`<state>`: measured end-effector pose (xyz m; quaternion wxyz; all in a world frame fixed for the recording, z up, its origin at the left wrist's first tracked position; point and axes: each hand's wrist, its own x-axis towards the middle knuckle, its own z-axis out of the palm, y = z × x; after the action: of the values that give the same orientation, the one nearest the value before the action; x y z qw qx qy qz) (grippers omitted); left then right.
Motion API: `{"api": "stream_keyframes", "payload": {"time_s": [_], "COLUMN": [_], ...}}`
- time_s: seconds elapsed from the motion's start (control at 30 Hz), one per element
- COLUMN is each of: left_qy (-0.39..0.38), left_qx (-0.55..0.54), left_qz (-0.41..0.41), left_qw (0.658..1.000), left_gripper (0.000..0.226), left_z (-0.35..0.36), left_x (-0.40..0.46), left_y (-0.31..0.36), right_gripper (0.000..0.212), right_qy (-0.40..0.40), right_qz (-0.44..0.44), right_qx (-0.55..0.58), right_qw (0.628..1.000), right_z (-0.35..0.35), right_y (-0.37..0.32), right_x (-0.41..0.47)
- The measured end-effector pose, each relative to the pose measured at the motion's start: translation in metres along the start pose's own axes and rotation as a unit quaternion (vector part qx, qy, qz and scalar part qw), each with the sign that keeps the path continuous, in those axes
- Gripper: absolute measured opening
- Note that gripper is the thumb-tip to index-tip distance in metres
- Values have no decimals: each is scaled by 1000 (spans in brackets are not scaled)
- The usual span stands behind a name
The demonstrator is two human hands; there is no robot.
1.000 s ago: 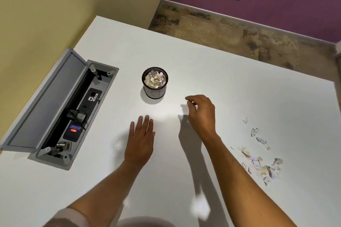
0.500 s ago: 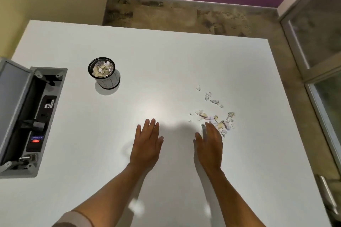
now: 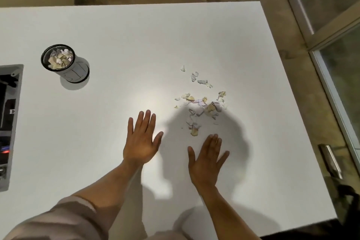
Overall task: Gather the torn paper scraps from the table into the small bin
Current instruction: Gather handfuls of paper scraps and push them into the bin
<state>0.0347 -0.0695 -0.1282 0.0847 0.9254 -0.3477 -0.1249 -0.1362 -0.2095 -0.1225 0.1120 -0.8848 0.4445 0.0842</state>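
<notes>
A loose heap of torn paper scraps (image 3: pixel 202 108) lies on the white table (image 3: pixel 136 41), right of centre, with a few stray bits trailing away toward the far side. The small round bin (image 3: pixel 65 66) stands at the left, filled near its rim with scraps. My left hand (image 3: pixel 141 138) is flat with straight fingers over the table, left of the heap and holding nothing. My right hand (image 3: pixel 207 159) is also flat and empty, its fingertips just short of the nearest scrap.
An open cable box (image 3: pixel 8 122) is sunk into the table at the left edge. The table's right edge runs along a glass door (image 3: pixel 335 48) with a metal handle (image 3: pixel 330 160). Stone floor lies beyond the far edge.
The view swung right, from the bin to the scrap heap. My right hand left the bin area, opened flat and came down near the heap. My left hand stayed flat.
</notes>
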Motion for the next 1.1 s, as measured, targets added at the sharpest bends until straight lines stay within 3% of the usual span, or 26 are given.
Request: {"api": "stream_keyframes", "payload": {"time_s": [0.33,0.57,0.73,0.87,1.0,1.1], "left_qy": [1,-7,2,2,6,4], "left_qx": [1,18,14,9,2,-2], "left_qz": [-11,-14,-13,-15,-19,-23], "left_qw": [1000,1000,1000,1000,1000,1000], "left_gripper": [65,65,65,65,66,66], "left_z": [3,6,8,10,9,8], "left_x": [1,2,2,2,2,2], "left_y": [0,-3,-3,-4,-2,-2], "right_gripper": [78,77,86,80,71,61], "right_qy": [35,137,55,8,-31,-12], "right_qz": [-68,-68,-105,-222,-365,-333], "right_qx": [2,113,136,102,140,254], "right_qw": [997,982,983,970,920,908], "right_z": [-5,-37,-46,-41,-35,-36], "right_y": [-31,3,24,19,18,18], "right_x": [70,113,164,180,174,180]}}
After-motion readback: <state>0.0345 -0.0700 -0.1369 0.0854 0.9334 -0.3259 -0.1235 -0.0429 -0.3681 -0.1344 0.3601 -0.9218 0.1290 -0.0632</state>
